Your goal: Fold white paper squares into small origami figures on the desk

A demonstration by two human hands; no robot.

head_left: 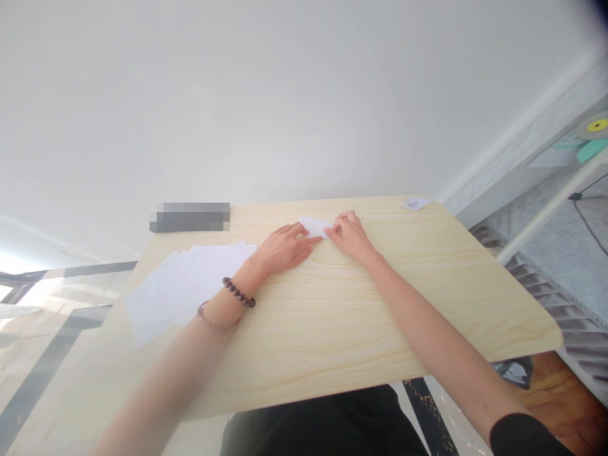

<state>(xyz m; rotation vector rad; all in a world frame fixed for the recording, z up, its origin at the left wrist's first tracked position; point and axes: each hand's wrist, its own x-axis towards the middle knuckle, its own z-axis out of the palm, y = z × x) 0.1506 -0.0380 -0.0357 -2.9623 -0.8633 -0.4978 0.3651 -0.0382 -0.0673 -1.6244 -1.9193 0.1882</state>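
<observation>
A small folded piece of white paper (pixel 313 226) lies on the wooden table, between my two hands. My left hand (pixel 286 246) rests on the table with its fingers stretched out, the index finger along the paper's near edge and other fingertips on its left side. With thumb and fingers pinched together, my right hand (pixel 349 234) grips the paper's right end. Its fingertips partly cover that end. Beaded bracelets circle my left wrist.
Several loose white sheets (pixel 175 278) lie spread at the table's left. A small folded paper (pixel 417 203) sits at the far right corner. A blurred-out grey object (pixel 190 217) stands at the back left. The table (pixel 456 297) meets a white wall (pixel 294 95) behind.
</observation>
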